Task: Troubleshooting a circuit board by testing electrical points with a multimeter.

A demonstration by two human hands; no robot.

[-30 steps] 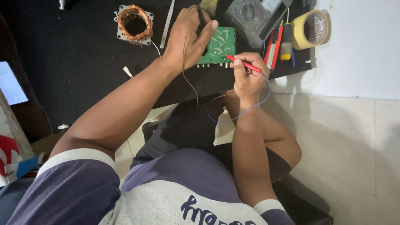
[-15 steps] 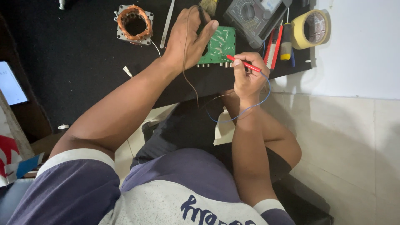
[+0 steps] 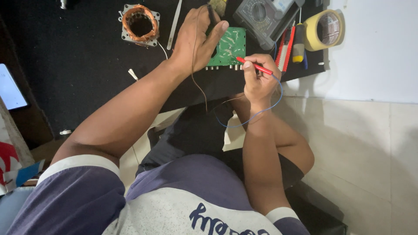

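A green circuit board (image 3: 230, 45) lies on a black mat (image 3: 78, 65). My left hand (image 3: 196, 39) rests on the board's left side and pinches a black test probe (image 3: 210, 15) with a thin brown lead. In my right hand (image 3: 258, 80) is a red test probe (image 3: 254, 66), its tip at the board's lower right edge. A blue lead loops from it below my wrist. A grey multimeter (image 3: 265, 15) sits just behind the board.
A copper-wound motor stator (image 3: 140, 19) and a white strip (image 3: 175, 19) lie at the back left. Red-handled tools (image 3: 288, 43) and a roll of yellow tape (image 3: 324, 29) lie right of the board. A white sheet (image 3: 379, 52) covers the right side. Tiled floor (image 3: 365, 152) below.
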